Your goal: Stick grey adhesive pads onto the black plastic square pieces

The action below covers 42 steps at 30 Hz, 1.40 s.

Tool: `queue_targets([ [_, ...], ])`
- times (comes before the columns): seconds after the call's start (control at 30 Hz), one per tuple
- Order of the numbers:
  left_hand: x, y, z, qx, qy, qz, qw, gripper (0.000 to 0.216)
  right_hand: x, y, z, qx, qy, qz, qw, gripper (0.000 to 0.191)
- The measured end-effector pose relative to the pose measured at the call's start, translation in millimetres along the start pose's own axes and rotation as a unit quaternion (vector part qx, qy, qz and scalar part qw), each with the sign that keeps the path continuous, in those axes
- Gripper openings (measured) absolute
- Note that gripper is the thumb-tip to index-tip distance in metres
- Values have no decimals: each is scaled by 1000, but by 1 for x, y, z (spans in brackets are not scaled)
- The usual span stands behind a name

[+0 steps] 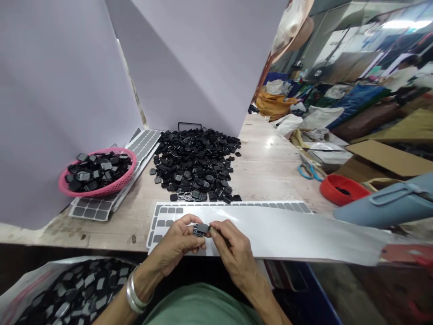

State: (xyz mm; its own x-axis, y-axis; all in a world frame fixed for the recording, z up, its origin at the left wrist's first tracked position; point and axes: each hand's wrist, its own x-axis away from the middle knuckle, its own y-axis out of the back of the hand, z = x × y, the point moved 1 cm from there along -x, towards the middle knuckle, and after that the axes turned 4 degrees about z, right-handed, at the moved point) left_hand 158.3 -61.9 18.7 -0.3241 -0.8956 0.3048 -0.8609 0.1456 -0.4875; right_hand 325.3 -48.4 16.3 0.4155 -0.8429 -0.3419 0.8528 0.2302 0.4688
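Between the fingers of my left hand (184,237) is a small black plastic piece (196,230), held just above the table's front edge. A grey rounded sticker (203,227) lies over the piece's right part. My right hand (233,241) pinches at the sticker's right edge with thumb and forefinger. Under both hands spreads a white sticker sheet (270,228) with grey rounded stickers along its left and far sides. Beyond it rises a heap of black plastic pieces (196,162).
Left stands a pink basket (62,185) of similar pieces on more sticker sheets (91,208). Below the table, a white sack (30,282) holds many pieces. Scissors (309,170), a red bowl (343,198) and a blue-grey cylindrical object (382,205) lie right. Lilac panels (189,67) stand behind.
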Motion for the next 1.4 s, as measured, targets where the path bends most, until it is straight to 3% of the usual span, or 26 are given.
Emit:
queue_targets([
  [0.2,-4,0,2,2,6,-11,1000,45,1,-1,-2,59,27,6,998,18],
  [0.9,-17,2,14,13,-1,-31,999,46,4,-5,-7,162,23,20,986,17],
  [1.13,-15,2,19,26,-6,-35,999,46,4,-9,-3,225,49,19,973,20],
  [1.4,-7,0,15,22,-11,-50,998,47,7,-15,5,271,24,46,961,20],
])
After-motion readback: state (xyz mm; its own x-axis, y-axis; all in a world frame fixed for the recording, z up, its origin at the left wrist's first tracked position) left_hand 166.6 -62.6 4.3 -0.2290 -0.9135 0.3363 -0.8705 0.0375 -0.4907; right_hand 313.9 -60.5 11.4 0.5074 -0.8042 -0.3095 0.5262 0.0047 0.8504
